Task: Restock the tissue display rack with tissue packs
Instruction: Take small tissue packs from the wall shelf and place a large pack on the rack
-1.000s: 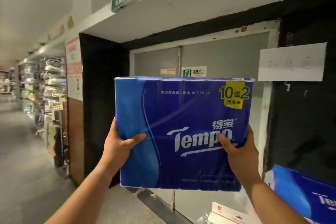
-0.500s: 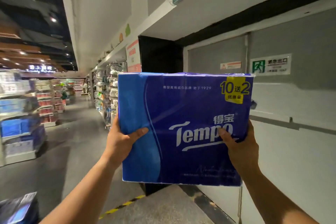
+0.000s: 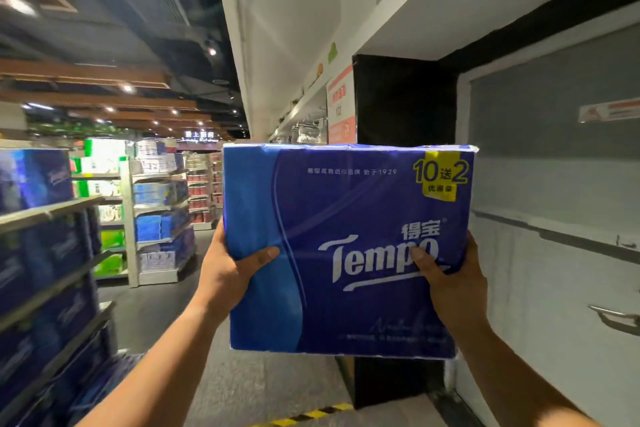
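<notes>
A blue Tempo tissue pack (image 3: 349,250) is held upright at chest height, printed face toward the camera, with a yellow "10送2" label at its upper right corner. The left hand (image 3: 227,274) grips the pack's left edge, thumb across the front. The right hand (image 3: 450,284) grips the right edge, thumb lying over the logo. At far left stands a rack (image 3: 52,291) stocked with similar blue packs. Further shelves (image 3: 156,218) line the aisle behind. A grey door (image 3: 561,253) stands at right.
</notes>
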Tool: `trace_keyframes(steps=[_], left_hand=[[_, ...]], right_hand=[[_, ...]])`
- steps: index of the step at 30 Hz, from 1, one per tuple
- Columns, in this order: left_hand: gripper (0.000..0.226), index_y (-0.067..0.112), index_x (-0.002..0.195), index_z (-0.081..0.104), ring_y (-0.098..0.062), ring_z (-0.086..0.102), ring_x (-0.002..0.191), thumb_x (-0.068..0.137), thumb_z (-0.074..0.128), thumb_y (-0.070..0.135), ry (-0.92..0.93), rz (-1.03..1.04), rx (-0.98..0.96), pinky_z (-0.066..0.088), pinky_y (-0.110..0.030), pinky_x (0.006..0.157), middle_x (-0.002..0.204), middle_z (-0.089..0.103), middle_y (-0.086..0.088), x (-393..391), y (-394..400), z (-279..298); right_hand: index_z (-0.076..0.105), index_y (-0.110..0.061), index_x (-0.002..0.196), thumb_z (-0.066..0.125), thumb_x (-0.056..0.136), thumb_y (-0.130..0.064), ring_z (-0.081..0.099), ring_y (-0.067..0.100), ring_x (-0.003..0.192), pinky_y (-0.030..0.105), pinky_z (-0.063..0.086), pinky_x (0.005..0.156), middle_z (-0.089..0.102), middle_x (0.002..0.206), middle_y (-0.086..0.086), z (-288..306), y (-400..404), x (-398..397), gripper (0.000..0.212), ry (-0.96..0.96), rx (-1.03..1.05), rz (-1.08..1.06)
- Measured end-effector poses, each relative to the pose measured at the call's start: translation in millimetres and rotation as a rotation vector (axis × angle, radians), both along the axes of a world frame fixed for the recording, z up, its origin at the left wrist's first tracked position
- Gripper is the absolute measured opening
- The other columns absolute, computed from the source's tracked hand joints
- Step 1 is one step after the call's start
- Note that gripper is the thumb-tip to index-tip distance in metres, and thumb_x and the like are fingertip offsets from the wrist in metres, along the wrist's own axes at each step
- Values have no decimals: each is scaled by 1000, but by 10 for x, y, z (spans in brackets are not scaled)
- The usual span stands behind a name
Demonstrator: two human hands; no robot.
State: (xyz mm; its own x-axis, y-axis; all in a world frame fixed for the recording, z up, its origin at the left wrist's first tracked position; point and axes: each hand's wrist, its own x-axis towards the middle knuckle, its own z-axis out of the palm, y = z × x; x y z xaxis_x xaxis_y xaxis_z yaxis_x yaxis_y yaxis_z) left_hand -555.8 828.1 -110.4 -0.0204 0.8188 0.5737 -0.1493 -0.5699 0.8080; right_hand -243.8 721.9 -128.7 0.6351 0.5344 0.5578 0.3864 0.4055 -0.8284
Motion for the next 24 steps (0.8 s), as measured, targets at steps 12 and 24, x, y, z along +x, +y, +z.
trace_keyframes(steps=[12, 24], left_hand=[[82, 25, 137, 59, -20, 73, 109, 63, 95, 20, 8, 352, 27, 62, -43, 86, 123, 75, 5, -625, 1805, 164], [91, 33, 136, 58, -17, 72, 110, 53, 93, 46, 50, 540, 75, 60, -49, 91, 124, 74, 9, -1794, 4004, 248]], right_hand=[[47, -45, 125, 78, 85, -30, 58, -10, 83, 13, 43, 68, 59, 106, -23, 272, 2886, -442, 52, -64, 66, 355], [49, -34, 140, 73, 68, -63, 62, -2, 91, 30, 49, 76, 64, 107, -27, 248, 5688, -1628, 82, -58, 95, 492]])
